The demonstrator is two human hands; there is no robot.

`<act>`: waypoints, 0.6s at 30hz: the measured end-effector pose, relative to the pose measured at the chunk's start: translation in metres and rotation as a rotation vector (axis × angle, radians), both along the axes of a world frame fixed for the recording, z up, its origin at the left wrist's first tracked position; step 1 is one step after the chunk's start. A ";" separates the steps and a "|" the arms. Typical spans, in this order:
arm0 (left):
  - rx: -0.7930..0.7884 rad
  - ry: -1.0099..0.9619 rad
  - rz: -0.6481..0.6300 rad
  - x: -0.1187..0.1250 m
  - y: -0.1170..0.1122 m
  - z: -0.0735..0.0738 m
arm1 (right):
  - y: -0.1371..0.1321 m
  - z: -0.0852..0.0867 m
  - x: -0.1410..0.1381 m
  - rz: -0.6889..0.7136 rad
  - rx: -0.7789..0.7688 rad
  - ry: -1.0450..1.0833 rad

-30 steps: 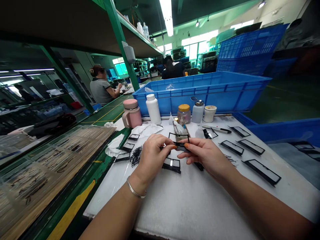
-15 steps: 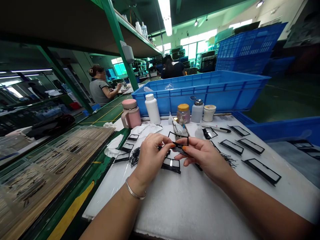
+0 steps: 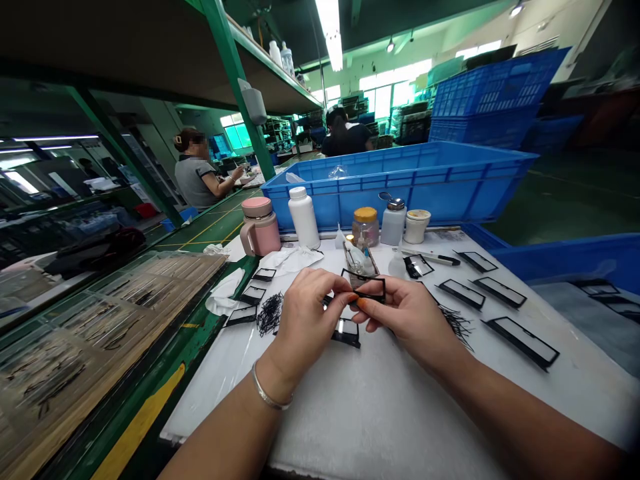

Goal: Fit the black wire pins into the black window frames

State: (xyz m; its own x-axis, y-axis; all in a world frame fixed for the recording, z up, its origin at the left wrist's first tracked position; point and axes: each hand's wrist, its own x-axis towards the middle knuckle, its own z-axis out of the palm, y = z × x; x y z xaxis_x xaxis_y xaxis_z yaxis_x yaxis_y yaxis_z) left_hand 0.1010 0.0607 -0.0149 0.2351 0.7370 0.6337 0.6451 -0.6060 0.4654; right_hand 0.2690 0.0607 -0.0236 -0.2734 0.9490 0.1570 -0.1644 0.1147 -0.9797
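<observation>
Both hands meet over the middle of the white work surface (image 3: 350, 413), pinching one small black rectangular frame (image 3: 384, 290) between them. My left hand (image 3: 313, 307) is closed, thumb and forefinger on the frame's left end. My right hand (image 3: 410, 310) grips its lower edge from the right, fingertips almost touching the left ones. Beneath the hands lies another black frame (image 3: 350, 340), partly covered. A tangle of thin black strips (image 3: 270, 315) is left of my left hand, and a second bundle of strips (image 3: 456, 325) is beside my right wrist.
Several black frames (image 3: 523, 343) lie at the right. Behind the hands stand a pink mug (image 3: 261, 230), a white bottle (image 3: 303, 220), a yellow-lidded jar (image 3: 366, 228) and a pump bottle (image 3: 394, 223), before a blue crate (image 3: 410, 190). Compartment trays (image 3: 115, 313) line the left. Two people sit further back.
The held black frame has turned and now shows more of its open face toward me, a little further right. Both hands stay close together, with the fingers slightly shifted.
</observation>
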 end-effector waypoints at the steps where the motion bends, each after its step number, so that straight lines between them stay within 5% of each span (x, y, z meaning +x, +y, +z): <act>1: 0.004 0.003 0.003 0.000 0.000 0.000 | 0.000 0.000 0.000 0.001 0.003 0.000; 18: 0.188 0.058 -0.051 -0.009 0.000 0.002 | 0.002 -0.002 0.002 -0.024 -0.025 0.053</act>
State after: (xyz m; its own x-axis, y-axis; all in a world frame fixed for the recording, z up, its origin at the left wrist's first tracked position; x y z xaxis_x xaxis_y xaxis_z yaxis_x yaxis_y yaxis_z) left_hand 0.0923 0.0610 -0.0129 0.3089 0.5933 0.7434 0.6338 -0.7112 0.3043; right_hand 0.2712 0.0622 -0.0256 -0.2424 0.9591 0.1465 -0.2141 0.0944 -0.9722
